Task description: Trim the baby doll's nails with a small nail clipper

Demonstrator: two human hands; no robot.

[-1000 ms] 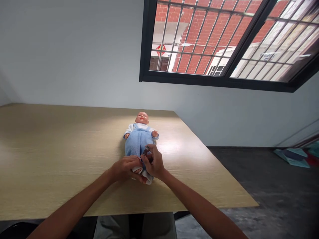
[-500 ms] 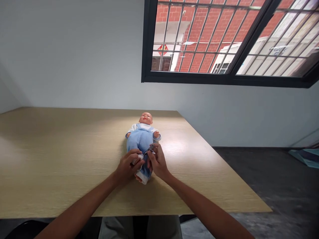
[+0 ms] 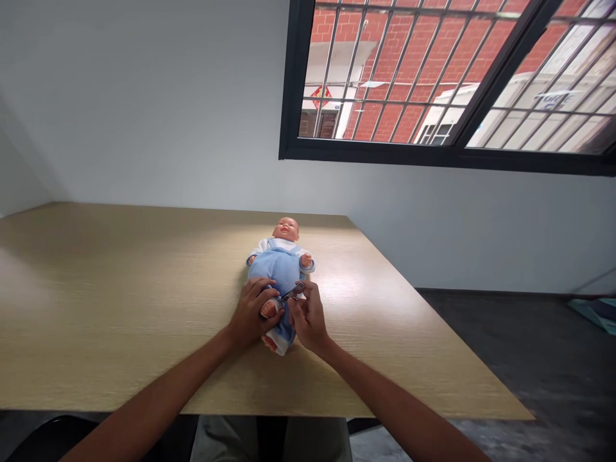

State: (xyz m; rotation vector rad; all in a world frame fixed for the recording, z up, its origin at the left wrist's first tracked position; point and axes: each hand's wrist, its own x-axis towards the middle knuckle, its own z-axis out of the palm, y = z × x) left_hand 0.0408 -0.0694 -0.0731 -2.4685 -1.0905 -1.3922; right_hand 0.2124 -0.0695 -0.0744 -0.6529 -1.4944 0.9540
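Note:
A baby doll (image 3: 276, 266) in light blue overalls and a white top lies on its back on the table, head pointing away from me. My left hand (image 3: 254, 310) is closed around one of its legs, with the bare foot (image 3: 269, 309) showing between thumb and fingers. The other foot (image 3: 270, 343) rests lower, at a white trouser cuff. Between the thumb and fingers of my right hand (image 3: 308, 319) is a small shiny metal tool that looks like a nail clipper (image 3: 294, 290). Its tip points left, close to the raised foot.
The light wood table (image 3: 144, 321) has its right edge (image 3: 433, 311) slanting down towards me. Behind it stand a pale wall (image 3: 168, 115) and a barred window with a dark frame (image 3: 360, 151). A dark floor (image 3: 505, 346) shows at the right.
My left hand has shifted its grip on the leg, and the doll's foot now shows more plainly, turned up. The clipper stays in my right hand. The view has shifted slightly.

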